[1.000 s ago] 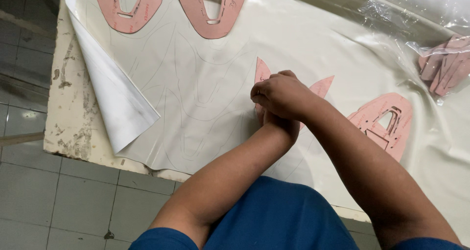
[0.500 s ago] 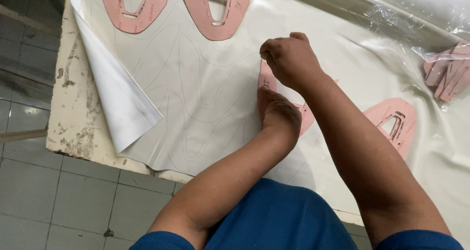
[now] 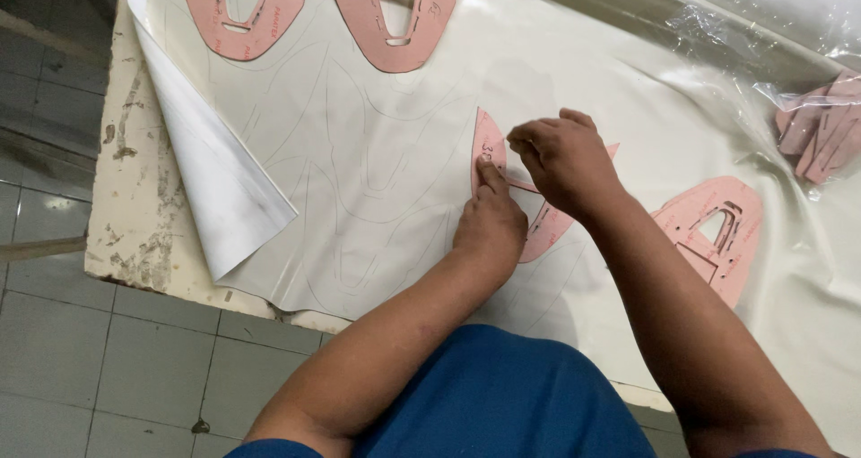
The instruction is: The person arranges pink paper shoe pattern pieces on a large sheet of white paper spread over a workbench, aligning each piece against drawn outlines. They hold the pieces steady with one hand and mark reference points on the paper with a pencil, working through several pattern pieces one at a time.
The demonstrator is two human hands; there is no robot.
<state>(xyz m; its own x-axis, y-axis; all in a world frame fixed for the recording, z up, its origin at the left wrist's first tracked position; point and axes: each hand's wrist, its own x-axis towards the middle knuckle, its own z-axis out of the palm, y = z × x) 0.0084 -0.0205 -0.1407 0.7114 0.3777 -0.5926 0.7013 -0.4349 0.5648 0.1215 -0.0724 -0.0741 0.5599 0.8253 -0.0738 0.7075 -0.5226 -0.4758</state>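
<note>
A pink cardboard pattern (image 3: 490, 149) with a pointed tip lies flat on a cream sheet (image 3: 386, 198) marked with traced pencil outlines. My left hand (image 3: 490, 225) presses down on this pattern with its fingers flat. Just to the right and slightly above, my right hand (image 3: 563, 160) has its fingers pinched together at the pattern's upper edge; what they grip is hidden, perhaps a thin pen. Both forearms cross over the lower part of the pattern and hide it.
Two more pink patterns (image 3: 242, 14) (image 3: 395, 18) lie at the sheet's far edge, another (image 3: 713, 234) at the right. The sheet's left corner (image 3: 224, 198) is folded over. A worn table edge (image 3: 134, 198), tiled floor (image 3: 90, 359), clear plastic wrap with pink pieces (image 3: 821, 126).
My right hand has lifted off my left hand and moved up and right to the pattern's upper edge. The left hand stays pressed on the pattern.
</note>
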